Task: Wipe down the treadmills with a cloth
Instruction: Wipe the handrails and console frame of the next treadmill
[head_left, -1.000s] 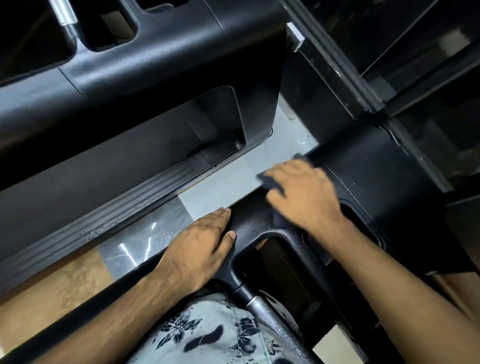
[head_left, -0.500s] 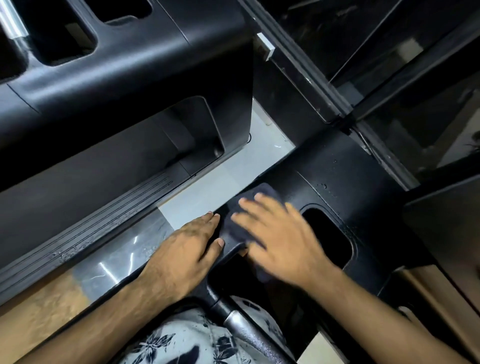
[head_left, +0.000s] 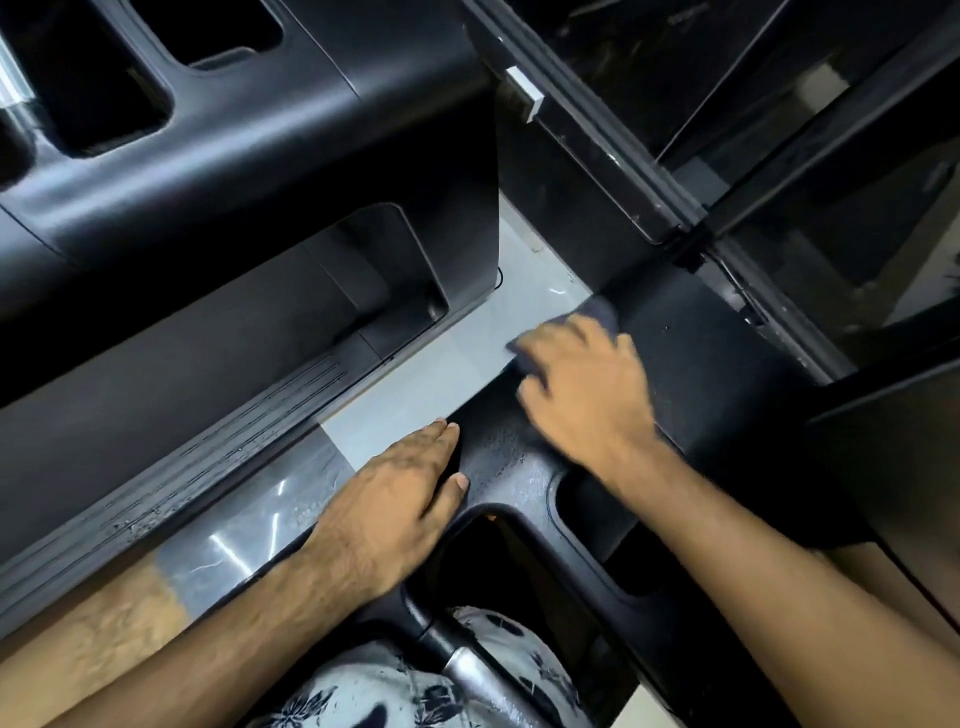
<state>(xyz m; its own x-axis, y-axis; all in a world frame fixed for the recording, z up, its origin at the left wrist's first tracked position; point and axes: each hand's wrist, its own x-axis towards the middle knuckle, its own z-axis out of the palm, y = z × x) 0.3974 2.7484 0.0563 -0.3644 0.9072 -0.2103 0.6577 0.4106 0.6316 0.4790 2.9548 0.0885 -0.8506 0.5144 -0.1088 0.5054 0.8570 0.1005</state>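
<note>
**Head view.** Near treadmill's console (head_left: 727, 374), seen from above: black textured plastic w/ wet specks.

- **Cloth** (head_left: 600, 312): dark, lies on the console edge next to the floor gap, mostly under the fingers of the right hand (head_left: 587, 384). Prob. placed there because that edge is the patch being wiped.
- **Right hand:** fingers bent down over the cloth, gripping & pressing it to the plastic. Motion blur hides fingertip detail.
- **Left hand** (head_left: 395, 499): flat, fingers straight & together, thumb out. It rests on the console's near edge and holds nothing. Prob. a brace, so the body can lean fwd while the other arm scrubs.
- **Hands:** near each other, not touching.
- **Floor** (head_left: 415, 384): pale tile, shows in the gap b/w this machine and the 2nd treadmill (head_left: 260, 156) at left. Neither hand touches that machine.
- **Handlebar** (head_left: 467, 670): at bottom, above patterned shorts (head_left: 363, 691).
</note>
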